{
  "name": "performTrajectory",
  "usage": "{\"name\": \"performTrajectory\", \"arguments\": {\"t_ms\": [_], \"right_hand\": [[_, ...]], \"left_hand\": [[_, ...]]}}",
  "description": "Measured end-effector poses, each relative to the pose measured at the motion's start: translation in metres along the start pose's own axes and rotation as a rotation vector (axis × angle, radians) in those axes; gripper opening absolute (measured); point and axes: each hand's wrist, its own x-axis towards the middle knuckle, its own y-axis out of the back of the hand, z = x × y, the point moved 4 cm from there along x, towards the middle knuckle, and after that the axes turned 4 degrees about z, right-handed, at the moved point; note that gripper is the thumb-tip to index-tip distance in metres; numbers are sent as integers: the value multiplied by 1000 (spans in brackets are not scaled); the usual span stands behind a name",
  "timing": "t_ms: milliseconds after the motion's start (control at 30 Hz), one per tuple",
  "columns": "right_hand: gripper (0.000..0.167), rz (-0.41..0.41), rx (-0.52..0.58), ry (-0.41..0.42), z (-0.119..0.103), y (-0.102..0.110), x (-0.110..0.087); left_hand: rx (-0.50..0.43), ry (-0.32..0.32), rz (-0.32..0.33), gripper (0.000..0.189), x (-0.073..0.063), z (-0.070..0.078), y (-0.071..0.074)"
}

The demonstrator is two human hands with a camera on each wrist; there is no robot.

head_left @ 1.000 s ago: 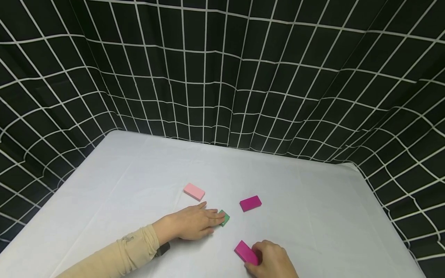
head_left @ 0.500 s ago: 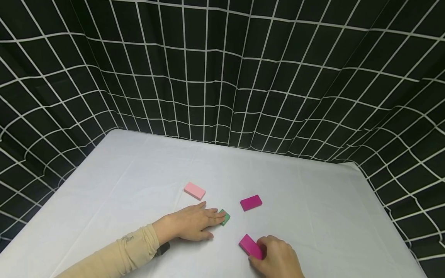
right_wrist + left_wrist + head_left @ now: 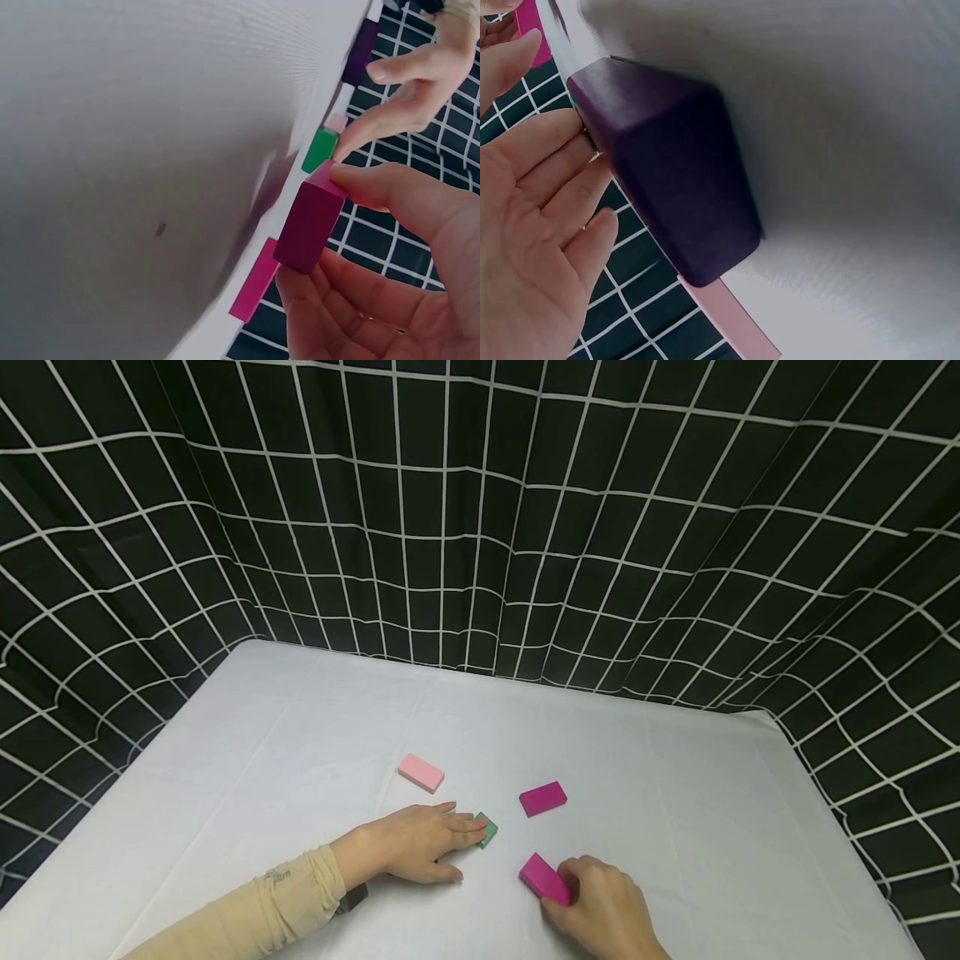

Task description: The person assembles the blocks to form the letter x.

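Observation:
My left hand (image 3: 420, 845) lies flat with its fingers extended, the fingertips resting on a small green block (image 3: 490, 834). A dark purple block (image 3: 679, 172) stands close to that hand in the left wrist view; the head view does not show it. At the front, my right hand (image 3: 606, 902) pinches a magenta block (image 3: 543, 877) between thumb and fingers. The right wrist view shows the thumb and fingertips at opposite ends of this block (image 3: 311, 221); whether it touches the table is unclear.
Beyond the right hand lies a second magenta block (image 3: 543, 798). A light pink block (image 3: 421, 773) lies behind the left hand. White cloth covers the table (image 3: 315, 735), and a black curtain (image 3: 465, 552) with a white grid surrounds its back and sides.
My right hand has carried the magenta block farther from me and slightly to the right. The left fingers stay on the green block, with a small shift of the thumb and index finger.

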Motion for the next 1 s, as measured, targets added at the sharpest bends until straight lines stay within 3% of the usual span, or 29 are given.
{"name": "performTrajectory", "arguments": {"t_ms": [333, 567, 1000], "right_hand": [[25, 39, 8, 39, -2, 0, 5], [24, 37, 14, 45, -3, -1, 9], [25, 33, 7, 77, -6, -6, 14]], "left_hand": [[-46, 15, -15, 53, 1, -2, 2], [-45, -6, -5, 52, 2, -2, 1], [-87, 16, -5, 53, 6, -7, 1]]}}
